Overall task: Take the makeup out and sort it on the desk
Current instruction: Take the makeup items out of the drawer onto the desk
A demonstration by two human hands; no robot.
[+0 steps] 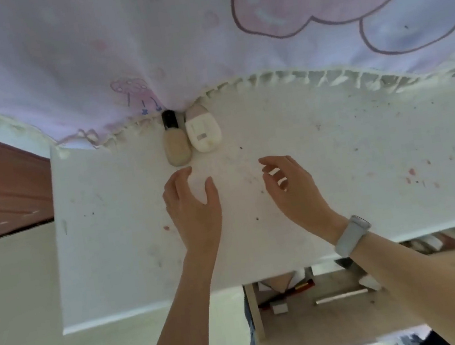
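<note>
White desk (336, 156), surface speckled and stained. Beige foundation bottle (176, 141) with black cap and white bottle (203, 130) lie side by side, touching, at curtain's (85, 60) frilled hem.

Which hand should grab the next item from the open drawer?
Right, probably. The right hand hovers empty, and its forearm already crosses above the open drawer; the left hand sits further left.

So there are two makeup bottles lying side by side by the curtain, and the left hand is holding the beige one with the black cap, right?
Not quite. The head view shows the left hand open and empty, just short of the beige bottle. The rest holds: it lies beside the white bottle by the curtain.
</note>
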